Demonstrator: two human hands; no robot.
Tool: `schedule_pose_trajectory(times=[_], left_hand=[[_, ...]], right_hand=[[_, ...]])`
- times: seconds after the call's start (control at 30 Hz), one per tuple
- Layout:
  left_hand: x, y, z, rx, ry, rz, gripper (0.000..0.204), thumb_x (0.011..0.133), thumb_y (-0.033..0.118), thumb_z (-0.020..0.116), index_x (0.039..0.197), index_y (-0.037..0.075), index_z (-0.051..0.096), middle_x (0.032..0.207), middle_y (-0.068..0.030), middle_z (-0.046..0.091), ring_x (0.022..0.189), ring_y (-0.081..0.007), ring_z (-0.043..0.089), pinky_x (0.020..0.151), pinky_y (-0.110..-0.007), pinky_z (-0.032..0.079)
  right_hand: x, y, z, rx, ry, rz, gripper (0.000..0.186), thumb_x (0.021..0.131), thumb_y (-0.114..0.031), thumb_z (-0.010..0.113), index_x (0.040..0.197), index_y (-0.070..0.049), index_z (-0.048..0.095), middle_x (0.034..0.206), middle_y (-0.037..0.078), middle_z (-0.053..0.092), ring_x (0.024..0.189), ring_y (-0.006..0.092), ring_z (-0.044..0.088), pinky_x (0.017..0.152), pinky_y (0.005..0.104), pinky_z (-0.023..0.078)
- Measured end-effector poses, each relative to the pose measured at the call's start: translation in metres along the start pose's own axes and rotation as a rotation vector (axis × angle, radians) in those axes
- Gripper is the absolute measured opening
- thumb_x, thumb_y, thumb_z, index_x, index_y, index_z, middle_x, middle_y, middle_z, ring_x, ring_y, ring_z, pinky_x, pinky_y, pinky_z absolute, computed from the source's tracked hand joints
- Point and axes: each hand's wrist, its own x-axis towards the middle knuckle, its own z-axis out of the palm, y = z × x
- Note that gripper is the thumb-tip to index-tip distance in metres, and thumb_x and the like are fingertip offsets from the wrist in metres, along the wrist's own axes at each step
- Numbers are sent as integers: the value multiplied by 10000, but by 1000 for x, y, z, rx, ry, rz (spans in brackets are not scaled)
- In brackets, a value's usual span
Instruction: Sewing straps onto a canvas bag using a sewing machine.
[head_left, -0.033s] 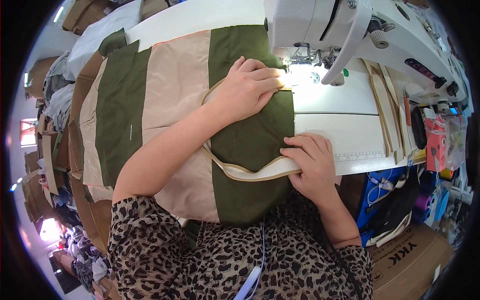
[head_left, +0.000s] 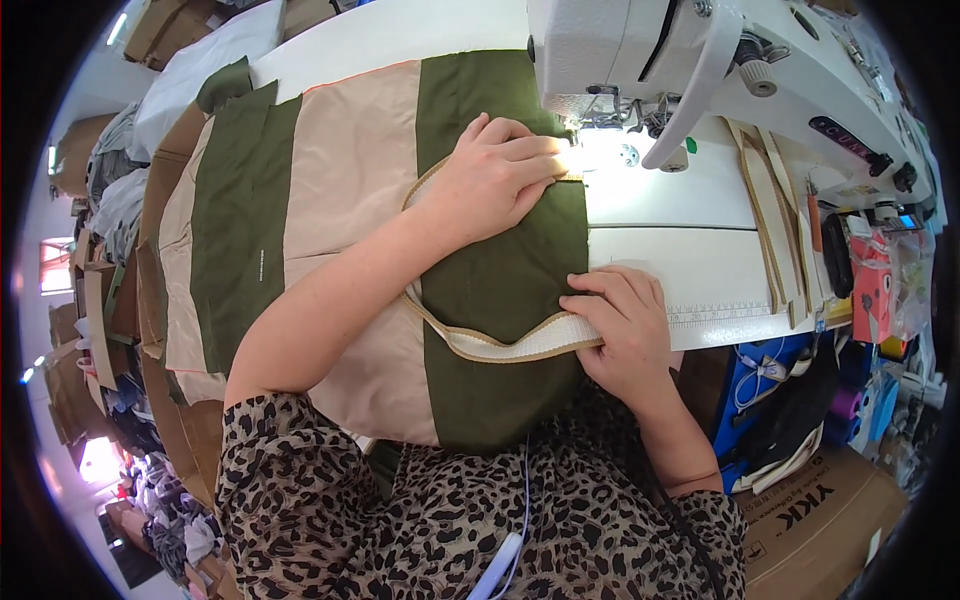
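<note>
A striped olive point(head_left: 510, 270) and beige point(head_left: 350, 150) fabric piece lies across the white sewing table point(head_left: 690, 260). A white webbing strap with tan edges point(head_left: 480, 345) loops over it. My left hand point(head_left: 495, 175) is closed on the upper end of the strap, pressed onto the fabric beside the lit presser foot and needle area point(head_left: 650, 125) of the white sewing machine point(head_left: 630, 50); the fingertips are partly lost in glare. My right hand point(head_left: 625, 330) grips the lower part of the strap near the fabric's right edge.
More cut straps point(head_left: 770, 220) lie at the table's right, next to tools and a red package point(head_left: 870, 290). A large cardboard box point(head_left: 810, 530) is below at right. Cardboard point(head_left: 165, 160), heaped fabric point(head_left: 190, 510) and boxes crowd the left side.
</note>
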Motion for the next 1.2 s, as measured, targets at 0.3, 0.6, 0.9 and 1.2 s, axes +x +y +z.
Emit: schedule_pose_trajectory(times=[0.3,0.6,0.9,1.2], left_hand=[[0,-6,1,10,18,5,215,837,97,744,1046,141,760,1146,25,723,997,-233,620,919,-370,502],[7,-4,-1,9,-16,7,193,847,99,726,1036,117,754,1162,11,725,1042,-252,623,944,-386,509],[5,-4,2,7,-11,1,185,860,102,717,1041,90,752,1173,1,726,1056,-262,625,952,-396,512],[11,-14,2,-9,-39,26,206,874,90,692,1068,97,761,1169,-17,726,1060,-274,629,953,-387,515]], right_hand=[[0,-4,3,-36,5,64,316,667,-39,721,978,-85,701,1168,45,656,1108,281,606,922,418,458],[0,-4,2,-50,30,110,312,664,-25,695,970,-86,703,1176,41,657,1103,278,606,924,414,453],[-2,-3,2,-46,50,91,252,686,-55,718,935,-81,693,1138,46,661,1113,260,611,934,412,449],[6,-2,-3,-33,-3,162,258,683,-40,715,935,-94,702,1181,19,653,1148,250,559,969,412,389]])
